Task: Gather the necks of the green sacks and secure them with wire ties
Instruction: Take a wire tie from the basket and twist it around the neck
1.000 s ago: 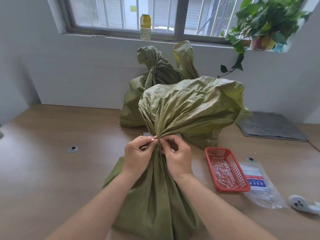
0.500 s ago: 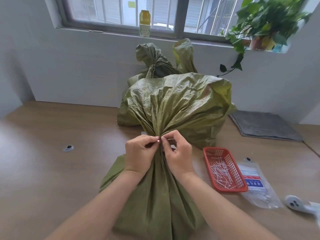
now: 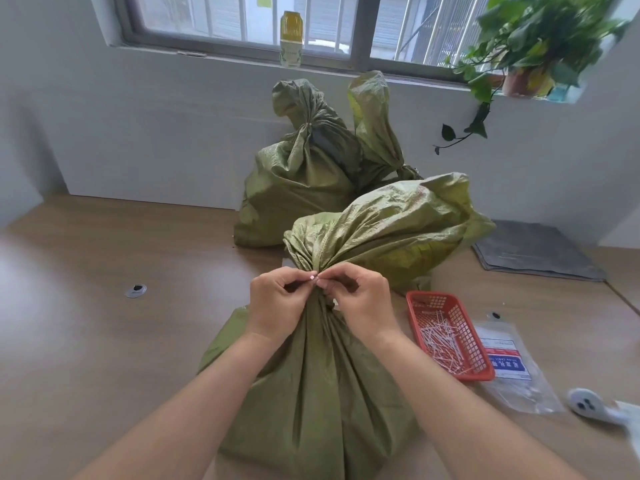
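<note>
Green woven plastic, seen from the head camera: front sack (image 3: 311,393) lying on the wooden table (image 3: 104,341), close to the body, floppy top spread away toward the wall. Neck (image 3: 317,296) squeezed thin, right between the two hands.

Left hand (image 3: 277,303) curled, finger and thumb pinching at the front of the neck. Right hand (image 3: 363,303) curled the same way, its fingertips touching the left ones. Looks like twisting a tie shut. Hard to see the tie itself between the fingers; maybe a small white bit just under the right thumb.

To do it well: keep the neck bunched tight the whole time. Hold one end of the wire still and turn the other round it. Make the twists close against the sack, not out at the tips. Stop only when snug. Then tug the floppy top a little to check for slipping. Press the sharp ends down flat.

Behind, by the wall: two more green sacks (image 3: 298,188), both already tied at the neck.

To the right, near the right arm: red basket (image 3: 414,317) with white wire ties (image 3: 443,344) inside, easy to reach for a spare.
</note>
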Action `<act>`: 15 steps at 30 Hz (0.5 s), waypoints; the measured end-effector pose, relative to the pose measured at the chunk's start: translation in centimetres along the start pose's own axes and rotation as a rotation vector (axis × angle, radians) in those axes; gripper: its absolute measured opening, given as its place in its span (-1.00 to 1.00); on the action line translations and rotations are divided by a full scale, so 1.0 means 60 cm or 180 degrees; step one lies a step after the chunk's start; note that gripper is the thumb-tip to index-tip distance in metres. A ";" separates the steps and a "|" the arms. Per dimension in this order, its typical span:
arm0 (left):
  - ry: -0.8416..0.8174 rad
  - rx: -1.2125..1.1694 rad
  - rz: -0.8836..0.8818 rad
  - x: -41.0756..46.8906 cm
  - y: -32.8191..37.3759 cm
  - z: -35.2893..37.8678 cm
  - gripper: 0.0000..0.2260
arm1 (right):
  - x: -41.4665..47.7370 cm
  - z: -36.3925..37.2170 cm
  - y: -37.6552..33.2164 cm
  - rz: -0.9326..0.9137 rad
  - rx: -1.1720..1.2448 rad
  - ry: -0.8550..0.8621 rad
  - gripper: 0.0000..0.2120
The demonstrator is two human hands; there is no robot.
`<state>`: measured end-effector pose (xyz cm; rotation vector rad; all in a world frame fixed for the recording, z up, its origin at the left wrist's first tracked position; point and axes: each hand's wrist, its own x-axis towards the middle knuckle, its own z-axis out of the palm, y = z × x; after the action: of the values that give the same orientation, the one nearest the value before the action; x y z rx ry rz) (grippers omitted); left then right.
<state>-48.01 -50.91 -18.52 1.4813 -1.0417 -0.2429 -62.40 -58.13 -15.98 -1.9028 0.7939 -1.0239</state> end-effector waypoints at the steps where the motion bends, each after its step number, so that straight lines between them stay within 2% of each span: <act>1: -0.0005 0.0021 0.0029 -0.001 -0.001 -0.001 -0.86 | 0.000 0.001 -0.001 0.0047 0.0061 -0.0042 -0.92; 12: 0.0059 0.0415 0.0561 -0.006 0.000 0.004 -0.86 | 0.001 -0.002 -0.002 0.0382 0.0284 -0.0197 -0.87; 15: 0.0078 0.0399 0.0488 -0.007 0.001 0.006 -0.86 | 0.000 -0.005 0.001 0.0421 0.0359 -0.0230 -0.89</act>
<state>-48.50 -50.85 -18.75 1.5037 -1.1621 -0.0511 -62.71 -58.26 -15.94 -1.7575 0.7926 -0.8953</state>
